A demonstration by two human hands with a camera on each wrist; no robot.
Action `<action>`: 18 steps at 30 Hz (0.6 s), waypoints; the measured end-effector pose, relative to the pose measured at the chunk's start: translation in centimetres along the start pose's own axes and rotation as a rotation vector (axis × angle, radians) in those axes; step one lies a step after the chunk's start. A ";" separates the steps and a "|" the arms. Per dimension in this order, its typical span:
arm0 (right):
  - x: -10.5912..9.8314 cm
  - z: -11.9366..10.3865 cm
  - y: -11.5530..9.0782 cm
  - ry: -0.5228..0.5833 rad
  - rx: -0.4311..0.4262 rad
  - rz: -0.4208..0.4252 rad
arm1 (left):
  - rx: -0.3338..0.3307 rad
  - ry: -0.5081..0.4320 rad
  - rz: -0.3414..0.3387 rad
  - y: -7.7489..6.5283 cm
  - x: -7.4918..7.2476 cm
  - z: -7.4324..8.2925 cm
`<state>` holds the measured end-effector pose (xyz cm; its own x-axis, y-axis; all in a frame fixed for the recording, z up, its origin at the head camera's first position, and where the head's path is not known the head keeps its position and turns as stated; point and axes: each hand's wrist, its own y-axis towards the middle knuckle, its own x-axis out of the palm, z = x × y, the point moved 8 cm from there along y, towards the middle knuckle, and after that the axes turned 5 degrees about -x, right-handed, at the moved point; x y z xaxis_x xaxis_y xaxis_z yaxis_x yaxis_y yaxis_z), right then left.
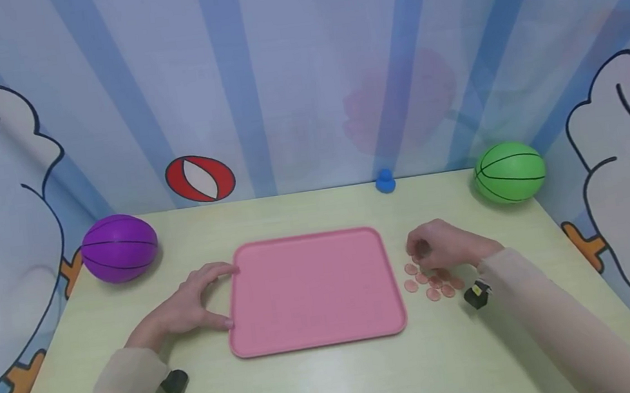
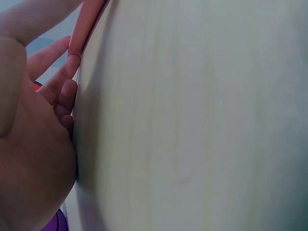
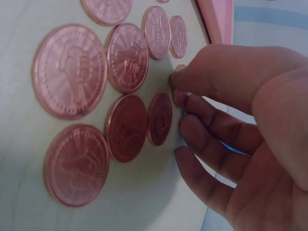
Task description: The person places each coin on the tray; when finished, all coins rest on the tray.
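Pink and rimmed, a shallow tray (image 1: 314,287) lies flat on the pale table (image 1: 324,383), its bare floor facing up. At nine o'clock of the tray, the left hand (image 1: 190,305) is spread rather than clenched: thumb and forefinger stand apart, their tips against the near-side rim, and nothing is grasped. At three o'clock, just beside the opposite rim, copper-coloured coins (image 1: 433,294) lie flat in a loose cluster, several touching at their edges.

Above the far part of that cluster is the right hand (image 1: 443,245), with curled fingers. In the right wrist view its thumb and forefinger pinch one coin (image 3: 179,94), the thumb tip on one edge and the forefinger at the other; I cannot tell whether that piece is clear of the tabletop. The nearer coins there show a raised, hand-like figure inside a dotted ring.

Farther out, a purple ball (image 1: 119,248) sits at ten o'clock of the tray and a green ball (image 1: 510,173) at two o'clock. A small blue object (image 1: 385,182) stands between one and two, by the table's far edge. Behind it hangs a blue-striped backdrop (image 1: 307,80), with a red and white oval (image 1: 200,178) toward eleven o'clock.
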<state>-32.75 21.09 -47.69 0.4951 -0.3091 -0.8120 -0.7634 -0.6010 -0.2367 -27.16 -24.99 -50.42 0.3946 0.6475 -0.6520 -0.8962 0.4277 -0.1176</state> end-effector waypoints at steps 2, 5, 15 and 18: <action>0.1 0.2 0.0 0.037 0.018 -0.007 | 0.004 -0.002 0.001 0.0 0.0 0.0; 0.3 0.4 -0.2 0.089 0.049 -0.018 | -0.003 -0.001 0.000 0.0 0.1 -0.1; 0.1 0.3 -0.2 0.078 0.019 -0.023 | -0.019 0.005 0.004 0.0 0.0 -0.2; 0.2 0.4 -0.2 0.091 0.022 -0.029 | -0.013 0.014 0.006 0.0 0.0 -0.2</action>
<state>-32.63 21.42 -48.01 0.5521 -0.3578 -0.7531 -0.7565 -0.5947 -0.2720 -27.22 -25.09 -50.56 0.3866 0.6410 -0.6630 -0.9012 0.4154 -0.1238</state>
